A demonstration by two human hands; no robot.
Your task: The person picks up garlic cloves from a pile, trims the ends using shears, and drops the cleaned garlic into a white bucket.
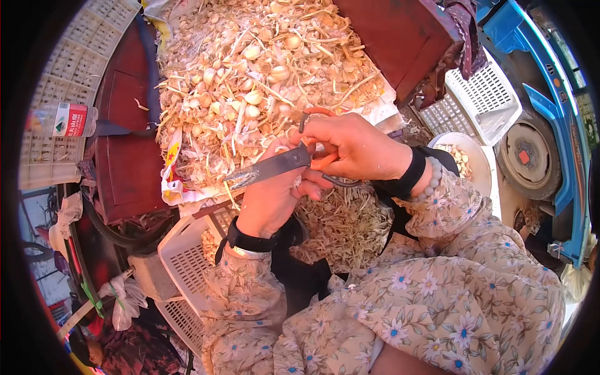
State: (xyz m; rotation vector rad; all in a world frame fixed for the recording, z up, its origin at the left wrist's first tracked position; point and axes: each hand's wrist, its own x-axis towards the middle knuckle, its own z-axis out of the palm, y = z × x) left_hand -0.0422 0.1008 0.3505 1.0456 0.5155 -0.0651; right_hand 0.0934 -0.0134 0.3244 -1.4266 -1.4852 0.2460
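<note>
My right hand [353,147] grips the orange handles of a pair of dark-bladed shears [269,169], blades pointing left. Just below the blades my left hand [275,194] is closed around a small pale garlic piece [296,182], mostly hidden by the fingers. Both hands hover in front of a large heap of garlic bulbs and dry stalks [262,75]. Floral sleeves and dark wristbands cover both arms; a bead bracelet sits on my right wrist.
A white plastic crate [187,256] with cut garlic and stalks [344,225] sits under the hands. A white bowl of cloves [475,159] is at the right, near a blue vehicle's wheel [528,159]. A water bottle [62,120] lies on crates at the left.
</note>
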